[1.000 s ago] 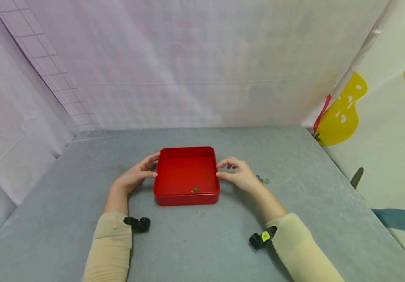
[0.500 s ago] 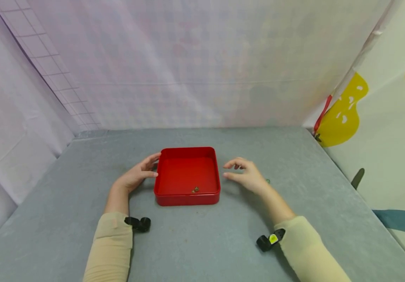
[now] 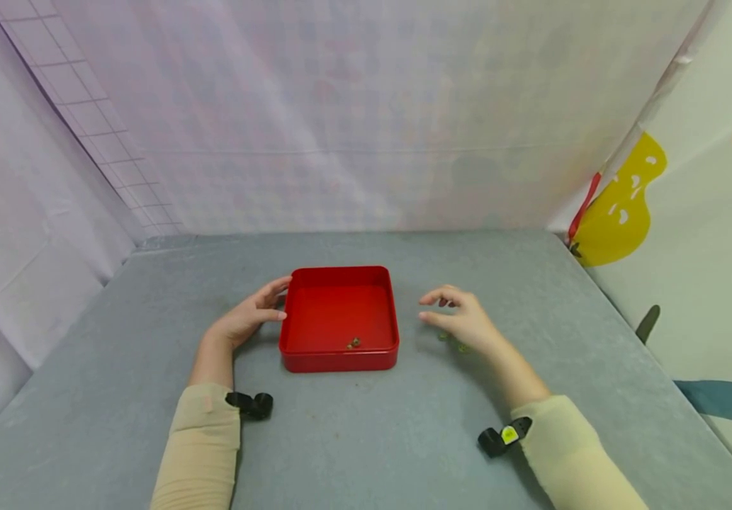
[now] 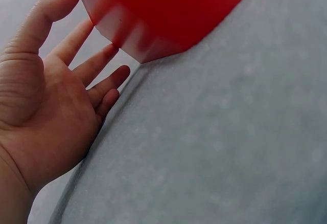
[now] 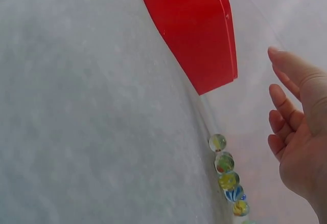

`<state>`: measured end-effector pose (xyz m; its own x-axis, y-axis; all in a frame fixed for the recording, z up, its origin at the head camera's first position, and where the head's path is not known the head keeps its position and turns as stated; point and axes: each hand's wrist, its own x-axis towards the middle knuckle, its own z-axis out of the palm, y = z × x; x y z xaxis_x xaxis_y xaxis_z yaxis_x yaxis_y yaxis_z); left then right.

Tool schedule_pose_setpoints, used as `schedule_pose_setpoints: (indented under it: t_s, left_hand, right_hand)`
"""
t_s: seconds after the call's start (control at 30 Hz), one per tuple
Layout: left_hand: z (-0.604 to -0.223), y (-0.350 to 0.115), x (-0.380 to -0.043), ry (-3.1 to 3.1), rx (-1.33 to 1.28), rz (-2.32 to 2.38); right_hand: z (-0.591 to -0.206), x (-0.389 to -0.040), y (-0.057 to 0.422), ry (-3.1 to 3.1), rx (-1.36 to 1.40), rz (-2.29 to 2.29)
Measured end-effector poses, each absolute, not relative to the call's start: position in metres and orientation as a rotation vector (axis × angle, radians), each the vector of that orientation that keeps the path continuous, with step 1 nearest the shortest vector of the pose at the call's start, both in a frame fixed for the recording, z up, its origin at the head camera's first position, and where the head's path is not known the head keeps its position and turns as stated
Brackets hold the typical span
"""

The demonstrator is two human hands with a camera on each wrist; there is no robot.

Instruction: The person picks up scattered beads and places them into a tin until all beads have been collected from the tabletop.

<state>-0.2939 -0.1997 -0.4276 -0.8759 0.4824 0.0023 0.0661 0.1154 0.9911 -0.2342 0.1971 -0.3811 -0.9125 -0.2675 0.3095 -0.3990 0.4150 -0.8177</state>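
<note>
A square red box [image 3: 340, 361], open at the top, sits in the middle of the table. Two or so small greenish-brown round pieces [image 3: 355, 342], too small to name surely, lie inside by its near wall. My left hand [image 3: 244, 319] touches the box's left wall with thumb and fingertips, fingers fairly straight in the left wrist view. To the right of the box, apart from it, my right hand [image 3: 461, 319] hovers with loosely bent fingers and nothing between them. Several clear glass marbles [image 5: 225, 162] with coloured swirls lie beyond it in the right wrist view; in the head view that hand partly hides them.
The grey cloth-covered table [image 3: 353, 439] stretches around the box. A pale curtain [image 3: 353, 127] hangs along the back edge, and a white sheet with yellow and blue shapes [image 3: 691, 283] borders the right side. Each sleeve carries a black wrist camera [image 3: 251, 405].
My right hand has drawn away from the box's right wall, moving right. Different marbles now show beneath it. My left hand and the box stay where they were.
</note>
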Motion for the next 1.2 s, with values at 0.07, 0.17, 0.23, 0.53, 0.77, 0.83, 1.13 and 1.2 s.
schedule_pose_setpoints:
  t_s: [0.07,0.17,0.23,0.53,0.77,0.83,1.13,1.2]
  left_hand:
    - [-0.428,-0.2,-0.294,2.083,0.531,1.816]
    - [-0.428,-0.199,-0.294,2.082,0.523,1.819]
    - [-0.427,-0.199,-0.294,2.084,0.52,1.818]
    - [-0.427,-0.199,-0.293,2.088,0.524,1.814]
    - [-0.426,-0.199,-0.293,2.08,0.526,1.824]
    - [-0.426,-0.199,-0.293,2.08,0.522,1.822]
    - [-0.425,-0.199,-0.292,2.074,0.521,1.825]
    - [-0.426,-0.199,-0.292,2.069,0.525,1.828]
  right_hand:
    - [-0.374,-0.229,0.197,-2.546,0.593,1.506]
    - [-0.371,-0.226,0.199,-2.555,0.573,1.514]
    - [-0.372,-0.226,0.202,-2.544,0.571,1.526]
    - [-0.376,-0.228,0.212,-2.502,0.604,1.517]
    - [-0.376,-0.227,0.22,-2.494,0.574,1.487]
    - [-0.376,-0.227,0.223,-2.486,0.572,1.482]
    - [-0.386,-0.232,0.246,-2.52,0.516,1.465]
    - [-0.395,-0.238,0.254,-2.528,0.506,1.461]
